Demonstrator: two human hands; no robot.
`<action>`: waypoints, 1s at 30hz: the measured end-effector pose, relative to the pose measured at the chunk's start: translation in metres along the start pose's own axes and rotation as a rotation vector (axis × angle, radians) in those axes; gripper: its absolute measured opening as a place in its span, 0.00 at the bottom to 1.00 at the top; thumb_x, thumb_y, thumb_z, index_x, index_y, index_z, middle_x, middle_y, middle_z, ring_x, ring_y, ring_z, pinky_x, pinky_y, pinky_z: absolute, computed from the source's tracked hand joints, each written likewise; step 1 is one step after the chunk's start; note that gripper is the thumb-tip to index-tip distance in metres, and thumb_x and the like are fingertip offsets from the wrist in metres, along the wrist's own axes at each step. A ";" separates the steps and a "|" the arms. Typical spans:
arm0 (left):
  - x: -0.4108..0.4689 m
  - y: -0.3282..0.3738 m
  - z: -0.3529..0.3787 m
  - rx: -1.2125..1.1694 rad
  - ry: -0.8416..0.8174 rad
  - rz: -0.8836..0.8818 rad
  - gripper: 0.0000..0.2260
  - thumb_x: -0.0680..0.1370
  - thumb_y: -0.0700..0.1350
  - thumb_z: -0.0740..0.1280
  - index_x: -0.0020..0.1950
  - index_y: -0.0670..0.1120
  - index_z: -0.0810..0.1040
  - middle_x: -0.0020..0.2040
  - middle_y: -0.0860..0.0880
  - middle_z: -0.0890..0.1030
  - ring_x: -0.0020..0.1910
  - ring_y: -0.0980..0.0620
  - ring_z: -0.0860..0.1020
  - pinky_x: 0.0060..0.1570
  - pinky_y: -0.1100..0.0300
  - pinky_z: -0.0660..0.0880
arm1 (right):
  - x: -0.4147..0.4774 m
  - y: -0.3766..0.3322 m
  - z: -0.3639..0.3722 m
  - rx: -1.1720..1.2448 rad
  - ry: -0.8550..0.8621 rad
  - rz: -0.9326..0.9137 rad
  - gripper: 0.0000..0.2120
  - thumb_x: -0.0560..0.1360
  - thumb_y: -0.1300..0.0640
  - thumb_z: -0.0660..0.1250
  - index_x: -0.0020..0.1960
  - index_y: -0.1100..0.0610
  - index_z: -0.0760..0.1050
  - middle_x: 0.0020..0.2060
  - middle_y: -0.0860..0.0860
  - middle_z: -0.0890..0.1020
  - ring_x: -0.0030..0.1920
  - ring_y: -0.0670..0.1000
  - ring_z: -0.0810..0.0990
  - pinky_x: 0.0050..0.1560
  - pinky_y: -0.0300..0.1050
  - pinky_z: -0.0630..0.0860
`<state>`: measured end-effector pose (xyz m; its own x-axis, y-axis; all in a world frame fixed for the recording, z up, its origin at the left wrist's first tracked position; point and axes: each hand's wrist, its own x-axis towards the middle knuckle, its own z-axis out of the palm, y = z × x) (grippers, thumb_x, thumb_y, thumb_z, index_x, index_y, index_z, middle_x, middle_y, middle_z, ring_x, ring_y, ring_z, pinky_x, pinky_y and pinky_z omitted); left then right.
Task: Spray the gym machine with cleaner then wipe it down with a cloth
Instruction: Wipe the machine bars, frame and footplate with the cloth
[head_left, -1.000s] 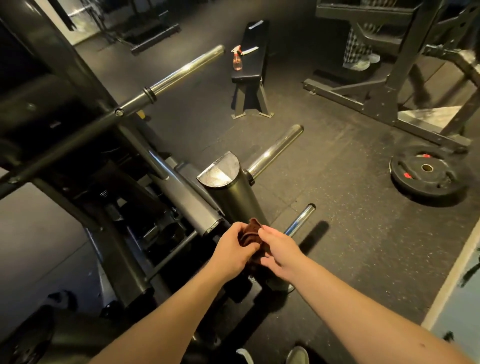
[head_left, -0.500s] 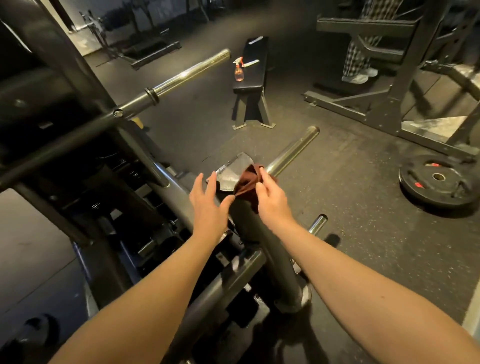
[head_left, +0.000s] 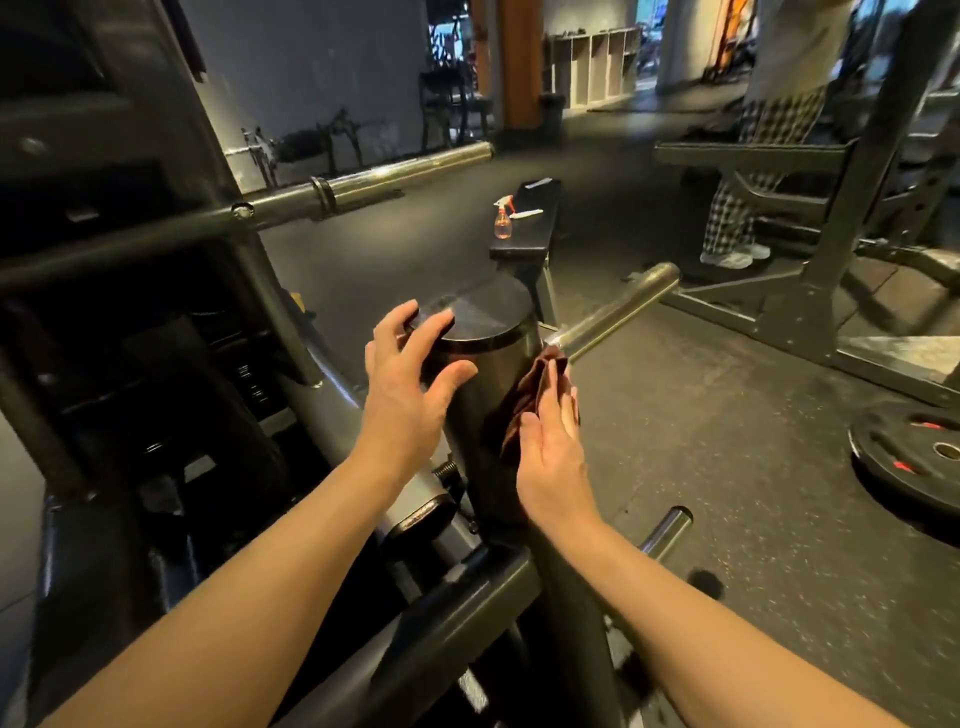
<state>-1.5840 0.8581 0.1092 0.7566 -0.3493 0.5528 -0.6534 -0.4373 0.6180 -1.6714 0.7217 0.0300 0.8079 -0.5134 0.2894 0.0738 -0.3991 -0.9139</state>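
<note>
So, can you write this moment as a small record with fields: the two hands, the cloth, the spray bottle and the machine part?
left hand: fingers spread, touching the top edge of the dark round metal post
right hand: flat, pressing the brown cloth on the post's right side
cleaner: small clear spray bottle with white trigger, standing on the black padded bench, away from both hands
floor: black weight plate lying flat on the right

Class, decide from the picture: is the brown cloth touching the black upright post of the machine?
Touching. The head view shows the right hand pressing the brown cloth flat against the post, no gap visible.
</note>
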 end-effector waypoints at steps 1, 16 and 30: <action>0.000 -0.004 0.002 0.006 0.020 0.029 0.23 0.80 0.51 0.72 0.74 0.56 0.73 0.77 0.52 0.62 0.74 0.55 0.60 0.72 0.61 0.65 | 0.011 -0.005 -0.001 0.023 0.017 -0.059 0.27 0.86 0.45 0.50 0.82 0.35 0.44 0.83 0.39 0.48 0.83 0.45 0.42 0.82 0.59 0.49; -0.057 -0.042 0.052 -0.257 0.280 0.067 0.28 0.78 0.42 0.75 0.77 0.49 0.70 0.65 0.55 0.73 0.63 0.58 0.74 0.63 0.71 0.71 | -0.028 0.090 0.015 -0.184 0.093 -0.369 0.30 0.85 0.48 0.53 0.83 0.36 0.44 0.83 0.46 0.52 0.83 0.52 0.47 0.78 0.66 0.59; -0.082 -0.049 0.063 -0.293 0.151 -0.051 0.19 0.81 0.40 0.71 0.71 0.49 0.77 0.60 0.51 0.77 0.57 0.58 0.75 0.60 0.69 0.73 | 0.021 0.044 0.010 -0.303 0.179 -0.594 0.30 0.86 0.51 0.56 0.84 0.40 0.47 0.84 0.47 0.45 0.83 0.55 0.44 0.78 0.63 0.57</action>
<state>-1.6122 0.8559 -0.0016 0.7902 -0.1965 0.5805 -0.6113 -0.1862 0.7691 -1.6451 0.7013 -0.0066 0.5699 -0.2491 0.7831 0.2865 -0.8329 -0.4735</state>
